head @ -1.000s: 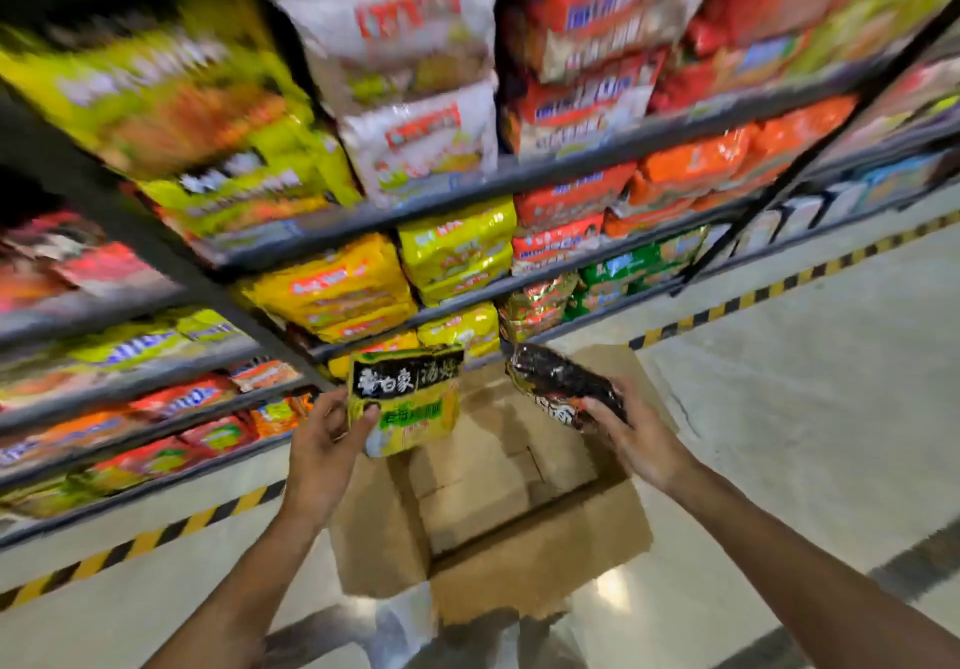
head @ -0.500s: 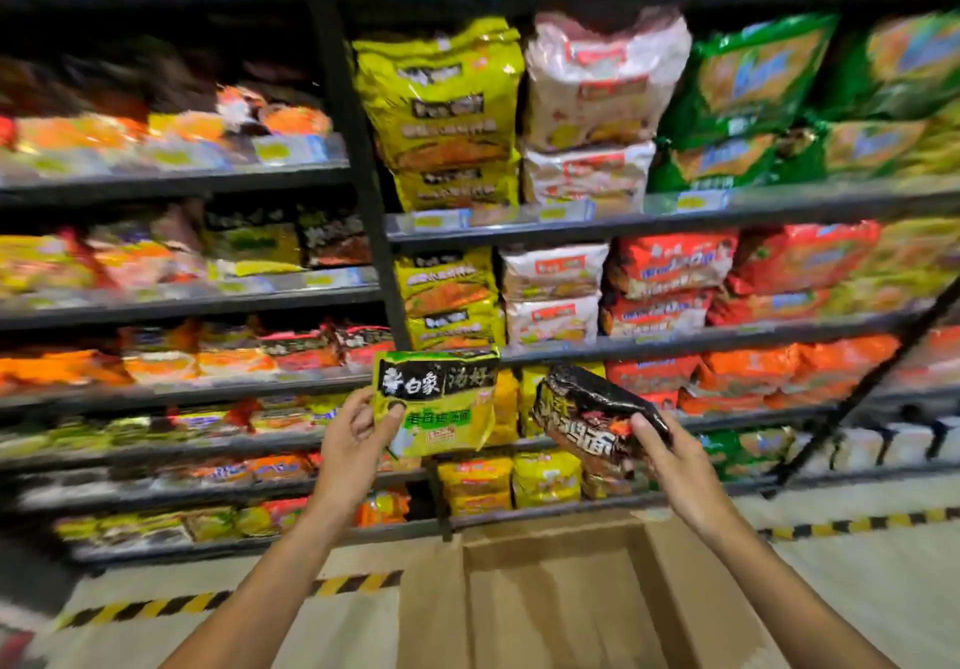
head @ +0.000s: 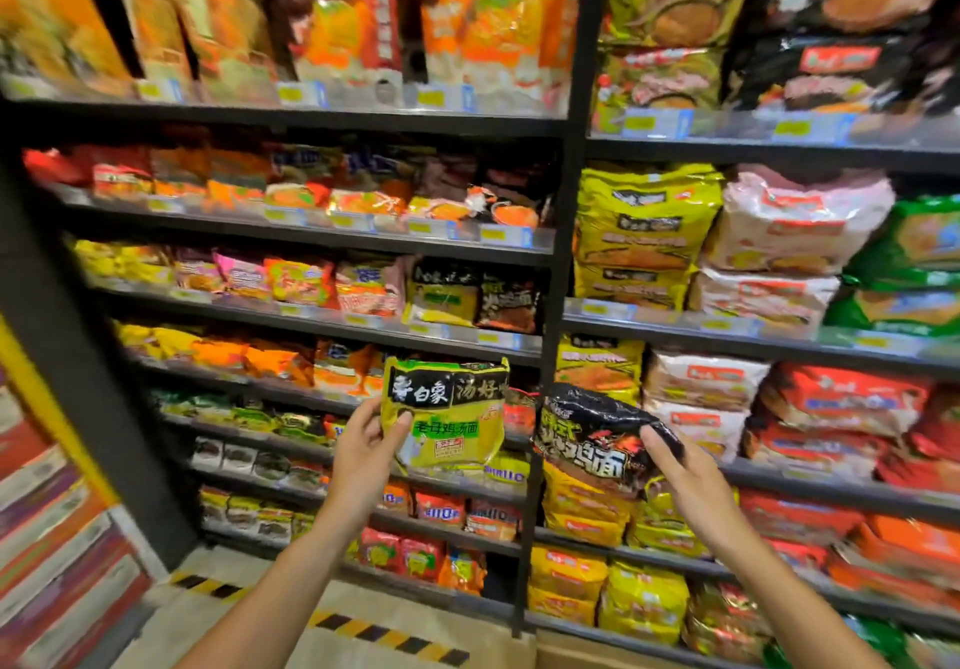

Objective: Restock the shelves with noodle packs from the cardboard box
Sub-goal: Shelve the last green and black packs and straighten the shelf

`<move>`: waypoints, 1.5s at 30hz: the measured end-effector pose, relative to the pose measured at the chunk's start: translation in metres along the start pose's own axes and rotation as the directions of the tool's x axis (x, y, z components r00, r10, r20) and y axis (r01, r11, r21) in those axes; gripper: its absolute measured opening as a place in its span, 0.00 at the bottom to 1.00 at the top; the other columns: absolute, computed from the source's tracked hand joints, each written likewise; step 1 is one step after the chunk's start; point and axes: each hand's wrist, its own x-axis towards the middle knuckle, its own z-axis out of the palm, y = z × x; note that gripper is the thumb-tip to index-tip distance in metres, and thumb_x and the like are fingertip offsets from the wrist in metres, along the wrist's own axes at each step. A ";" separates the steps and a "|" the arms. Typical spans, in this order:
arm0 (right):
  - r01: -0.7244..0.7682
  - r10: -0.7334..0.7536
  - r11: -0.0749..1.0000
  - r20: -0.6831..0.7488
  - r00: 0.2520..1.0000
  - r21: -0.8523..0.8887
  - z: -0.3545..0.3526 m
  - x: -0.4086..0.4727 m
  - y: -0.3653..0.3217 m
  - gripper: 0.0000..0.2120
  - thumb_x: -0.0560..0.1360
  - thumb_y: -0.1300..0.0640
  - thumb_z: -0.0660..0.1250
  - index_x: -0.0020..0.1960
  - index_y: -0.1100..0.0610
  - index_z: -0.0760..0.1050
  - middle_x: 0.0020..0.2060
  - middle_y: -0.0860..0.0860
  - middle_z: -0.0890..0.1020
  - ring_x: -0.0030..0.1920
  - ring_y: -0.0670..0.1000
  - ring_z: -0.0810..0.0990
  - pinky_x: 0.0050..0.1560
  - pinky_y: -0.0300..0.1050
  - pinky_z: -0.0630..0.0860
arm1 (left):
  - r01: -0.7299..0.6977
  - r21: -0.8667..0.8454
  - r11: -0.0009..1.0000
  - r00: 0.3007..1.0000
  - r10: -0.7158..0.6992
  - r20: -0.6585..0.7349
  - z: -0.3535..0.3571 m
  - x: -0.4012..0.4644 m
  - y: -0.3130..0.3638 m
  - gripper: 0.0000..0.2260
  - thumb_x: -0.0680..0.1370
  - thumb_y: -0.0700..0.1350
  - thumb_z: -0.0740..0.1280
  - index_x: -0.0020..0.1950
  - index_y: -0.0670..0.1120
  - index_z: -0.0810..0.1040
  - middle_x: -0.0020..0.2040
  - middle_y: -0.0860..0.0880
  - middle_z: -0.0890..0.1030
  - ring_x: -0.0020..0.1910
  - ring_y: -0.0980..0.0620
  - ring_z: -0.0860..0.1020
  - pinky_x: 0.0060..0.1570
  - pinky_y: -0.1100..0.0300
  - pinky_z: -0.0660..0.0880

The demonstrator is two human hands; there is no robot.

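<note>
Stocked shelving (head: 322,247) fills the wall in front of me, black metal tiers crowded with noodle packs in orange, red, yellow and green. My left hand (head: 363,453) holds a yellow-green noodle pack (head: 447,416) upright by its lower left corner, thumb on the front and fingers curled behind it. My right hand (head: 680,476) grips a black noodle pack (head: 587,434) by its right end, fingers wrapped over the top edge, the pack tilted down to the left. Both packs hang in the air in front of the middle shelves, just either side of the black upright post (head: 558,263), near each other but apart. Two shelves above the yellow-green pack stand a matching yellow-green pack (head: 441,294) and a black one (head: 509,299), side by side against the post. Yellow and white multipacks (head: 644,237) are stacked to the right of the post. Below my arms a strip of pale floor (head: 291,611) with yellow-black hazard tape (head: 384,634) runs along the shelf base. Only a brown edge at the bottom of the view may be the box; I cannot tell.
</note>
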 end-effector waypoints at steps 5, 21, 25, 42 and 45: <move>-0.034 0.035 0.997 -0.014 0.999 0.066 0.065 0.026 -0.035 0.12 0.79 0.43 0.62 0.52 0.49 0.79 0.47 0.52 0.85 0.38 0.42 0.83 0.44 0.45 0.79 | -0.019 -0.070 0.997 1.000 0.019 -0.012 -0.054 0.048 -0.006 0.30 0.79 0.46 0.69 0.78 0.46 0.61 0.75 0.44 0.69 0.71 0.49 0.70 0.68 0.53 0.68; -0.151 0.154 0.988 -0.218 0.964 0.028 0.196 0.080 -0.039 0.25 0.75 0.34 0.61 0.63 0.49 0.77 0.53 0.45 0.84 0.55 0.49 0.82 0.55 0.51 0.78 | -0.052 -0.010 0.999 0.977 0.053 0.208 -0.103 0.233 -0.029 0.08 0.80 0.44 0.67 0.58 0.53 0.74 0.50 0.55 0.80 0.48 0.65 0.79 0.53 0.61 0.75; -0.140 0.140 0.990 -0.217 0.966 0.015 0.192 0.100 -0.036 0.14 0.81 0.44 0.60 0.60 0.48 0.78 0.51 0.40 0.84 0.50 0.33 0.80 0.45 0.27 0.72 | -0.080 -0.034 0.996 0.970 0.086 0.226 -0.067 0.267 -0.023 0.21 0.81 0.45 0.66 0.73 0.46 0.67 0.56 0.62 0.73 0.61 0.58 0.73 0.60 0.61 0.70; -0.136 0.146 0.989 -0.239 0.960 0.059 0.179 0.176 -0.001 0.12 0.82 0.47 0.59 0.60 0.46 0.76 0.50 0.42 0.84 0.46 0.38 0.83 0.39 0.30 0.75 | -0.178 -0.090 0.980 0.971 0.190 0.147 0.026 0.378 -0.053 0.09 0.81 0.39 0.66 0.59 0.48 0.72 0.52 0.50 0.77 0.49 0.65 0.76 0.47 0.69 0.73; -0.148 0.150 0.989 -0.244 0.958 0.025 0.176 0.182 0.001 0.12 0.81 0.46 0.59 0.60 0.46 0.76 0.51 0.40 0.83 0.49 0.34 0.80 0.41 0.28 0.73 | -0.186 -0.049 0.981 0.967 0.192 0.165 0.037 0.391 -0.062 0.04 0.81 0.39 0.65 0.54 0.45 0.71 0.45 0.51 0.76 0.40 0.67 0.76 0.39 0.70 0.71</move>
